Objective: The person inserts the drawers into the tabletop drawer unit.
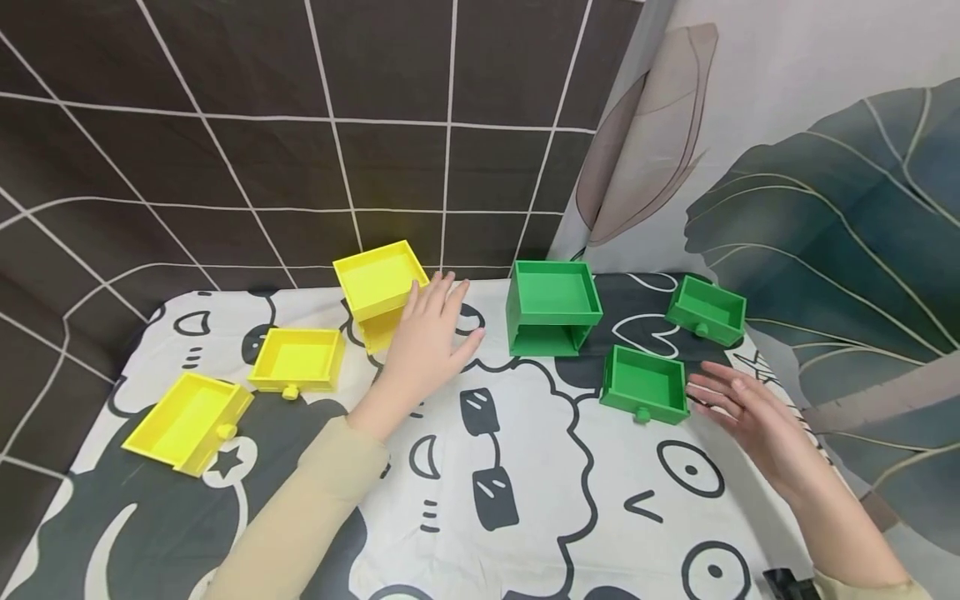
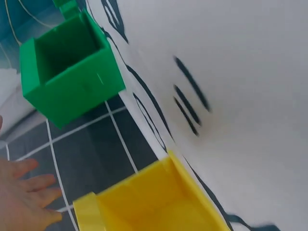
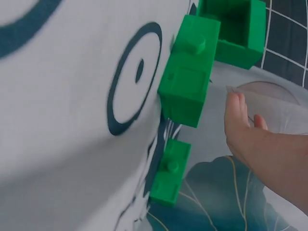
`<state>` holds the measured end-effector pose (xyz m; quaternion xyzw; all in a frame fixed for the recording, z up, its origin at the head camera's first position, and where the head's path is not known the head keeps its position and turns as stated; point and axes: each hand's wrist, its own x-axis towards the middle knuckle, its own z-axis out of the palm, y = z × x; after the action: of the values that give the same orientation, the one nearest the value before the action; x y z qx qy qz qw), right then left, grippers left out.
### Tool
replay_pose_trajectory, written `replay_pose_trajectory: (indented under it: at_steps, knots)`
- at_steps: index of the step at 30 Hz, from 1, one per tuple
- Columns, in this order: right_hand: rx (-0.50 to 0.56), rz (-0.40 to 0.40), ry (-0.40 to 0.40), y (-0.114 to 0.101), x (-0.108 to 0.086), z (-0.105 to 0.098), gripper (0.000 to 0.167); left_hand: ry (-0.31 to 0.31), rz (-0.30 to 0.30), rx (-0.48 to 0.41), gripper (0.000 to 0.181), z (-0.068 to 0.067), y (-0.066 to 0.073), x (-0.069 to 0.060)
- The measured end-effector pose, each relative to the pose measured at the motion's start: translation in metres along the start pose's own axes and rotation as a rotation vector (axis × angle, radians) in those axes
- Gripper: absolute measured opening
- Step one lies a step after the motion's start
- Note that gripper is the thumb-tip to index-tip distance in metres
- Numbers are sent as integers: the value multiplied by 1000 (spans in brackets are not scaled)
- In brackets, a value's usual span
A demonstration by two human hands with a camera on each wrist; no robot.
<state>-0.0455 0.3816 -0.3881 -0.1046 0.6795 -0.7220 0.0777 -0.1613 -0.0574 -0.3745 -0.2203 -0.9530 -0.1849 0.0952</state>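
Observation:
My left hand (image 1: pixel 426 342) reaches over the right side of the yellow box frame (image 1: pixel 380 282), fingers extended; whether it touches the box cannot be told. In the left wrist view the same hand (image 2: pixel 29 195) is beside the yellow box (image 2: pixel 154 202), its fingers spread. My right hand (image 1: pixel 757 417) hovers, relaxed and holding nothing, just right of a green drawer (image 1: pixel 645 385). From the right wrist, this hand (image 3: pixel 250 130) shows apart from the green drawers (image 3: pixel 185 77). The green box frame (image 1: pixel 555 307) stands upright between the hands, its lower compartment facing forward.
Two yellow drawers (image 1: pixel 297 360) (image 1: pixel 187 421) lie at the left, knobs toward the front or right. Another green drawer (image 1: pixel 707 310) lies at the back right. A dark tiled-pattern cloth (image 1: pixel 390 167) hangs behind, and a leaf-patterned curtain (image 1: pixel 840 233) hangs at the right.

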Motion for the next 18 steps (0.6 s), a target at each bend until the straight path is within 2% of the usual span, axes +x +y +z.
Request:
replay_pose_trajectory:
  at_steps: [5,8,10,13,18]
  knots:
    - [444,98,-206,4,-1,-3,56,7,26,-25,69,7,15,13]
    - [636,152,-288,7,-2,-2,62,6,27,-67,68,12,21,22]
    - [733,188,-321,10,-3,-2,65,2,20,-90,68,15,25,28]
    - [818,240,-335,15,-4,0,66,-8,5,-110,67,20,29,36]
    - [957,277,-382,26,-5,1,69,-34,-30,-172,66,27,34,48]
